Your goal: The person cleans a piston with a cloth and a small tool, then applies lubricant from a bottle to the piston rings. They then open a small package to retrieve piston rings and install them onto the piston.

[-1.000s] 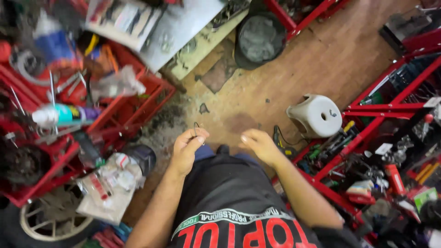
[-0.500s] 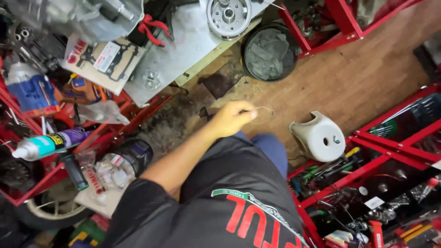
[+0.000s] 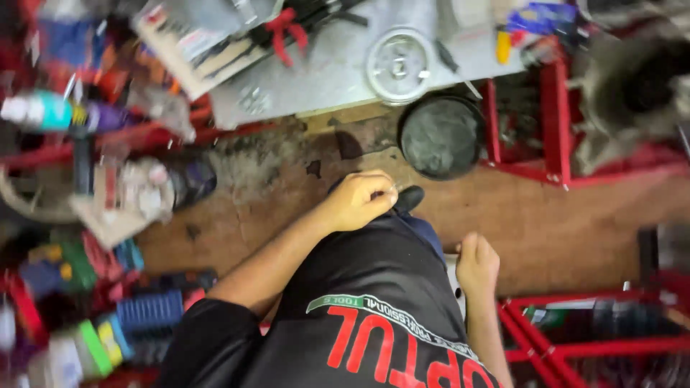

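I look straight down my black shirt with red and white print at a brown floor. My left hand is stretched forward in front of my body, its fingers pinched together on a small thin pale piece that barely shows at the fingertips. My right hand hangs lower at my right side, curled into a loose fist; nothing shows in it. A black shoe tip peeks out just beyond the left hand.
A round black pan stands on the floor ahead. Behind it a grey bench top carries a silver round part and red-handled pliers. Red metal racks and cluttered bottles and cans line both sides.
The view has swung and moved toward the bench and the black pan. My right hand has come apart from the left and dropped to my side; the left stays pinched out front.
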